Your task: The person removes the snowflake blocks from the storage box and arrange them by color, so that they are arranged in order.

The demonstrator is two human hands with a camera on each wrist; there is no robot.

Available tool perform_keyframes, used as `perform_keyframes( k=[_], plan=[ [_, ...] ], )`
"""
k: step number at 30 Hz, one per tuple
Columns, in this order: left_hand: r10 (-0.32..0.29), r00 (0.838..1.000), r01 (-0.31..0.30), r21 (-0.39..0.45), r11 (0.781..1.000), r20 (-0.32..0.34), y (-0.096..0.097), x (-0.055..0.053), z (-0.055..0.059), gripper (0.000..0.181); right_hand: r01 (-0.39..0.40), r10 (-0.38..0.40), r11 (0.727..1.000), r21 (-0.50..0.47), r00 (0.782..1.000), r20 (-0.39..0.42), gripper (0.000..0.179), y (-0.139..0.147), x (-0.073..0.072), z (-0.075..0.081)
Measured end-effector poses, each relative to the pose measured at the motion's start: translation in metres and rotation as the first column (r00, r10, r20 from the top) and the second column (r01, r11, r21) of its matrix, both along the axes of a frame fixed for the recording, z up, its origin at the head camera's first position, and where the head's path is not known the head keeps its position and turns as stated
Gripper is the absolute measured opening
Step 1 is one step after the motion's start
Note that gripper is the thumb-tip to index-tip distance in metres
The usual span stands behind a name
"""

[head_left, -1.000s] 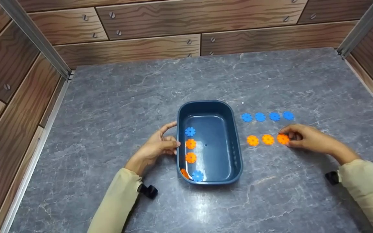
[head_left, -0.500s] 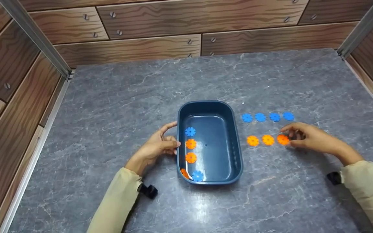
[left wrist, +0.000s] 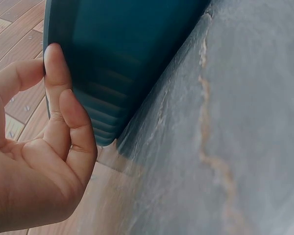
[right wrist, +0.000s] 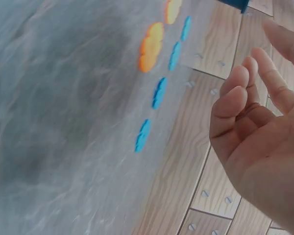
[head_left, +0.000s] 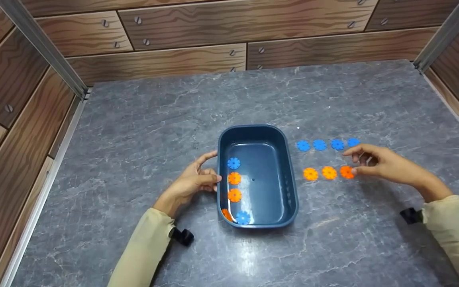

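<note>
A dark blue plastic tray rests on the grey table. My left hand pinches its left rim, thumb on top and fingers along the outer wall; the left wrist view shows this hand at the rim. My right hand hovers with loosely bent fingers, holding nothing, by the rightmost orange notched disc. That disc ends a row of three orange discs. Behind it runs a row of several blue notched discs; the hand's fingers partly cover the end one. The right wrist view shows the hand apart from the discs.
Inside the tray, along its left side, lie two blue discs and three orange discs, one tilted against the corner. Wood-patterned panels border the table at the back and sides.
My right hand has let go of the rightmost orange disc and risen slightly up and back, its fingers spreading apart. The left hand and the tray stay as they were.
</note>
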State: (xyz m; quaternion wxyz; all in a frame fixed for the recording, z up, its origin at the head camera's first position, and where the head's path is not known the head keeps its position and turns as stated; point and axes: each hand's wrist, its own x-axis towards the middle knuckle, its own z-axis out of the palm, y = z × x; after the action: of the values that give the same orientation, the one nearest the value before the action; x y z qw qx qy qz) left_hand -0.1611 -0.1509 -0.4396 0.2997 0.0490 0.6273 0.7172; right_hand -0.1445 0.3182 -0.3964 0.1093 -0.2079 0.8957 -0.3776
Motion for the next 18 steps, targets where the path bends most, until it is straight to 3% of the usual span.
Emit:
perform_keyframes(
  k=[11, 18],
  plan=[
    [0.006, 1.0, -0.006, -0.001, 1.0, 0.004, 0.0, 0.0, -0.001, 0.078, -0.033, 0.03, 0.989, -0.147, 0.999, -0.021, 0.036, -0.024, 0.006, 0.011],
    [0.006, 1.0, -0.006, 0.002, 1.0, 0.003, 0.0, 0.0, -0.002, 0.079, -0.084, 0.073, 0.979, -0.186, 0.995, -0.066, 0.036, -0.048, 0.009, 0.017]
  ],
)
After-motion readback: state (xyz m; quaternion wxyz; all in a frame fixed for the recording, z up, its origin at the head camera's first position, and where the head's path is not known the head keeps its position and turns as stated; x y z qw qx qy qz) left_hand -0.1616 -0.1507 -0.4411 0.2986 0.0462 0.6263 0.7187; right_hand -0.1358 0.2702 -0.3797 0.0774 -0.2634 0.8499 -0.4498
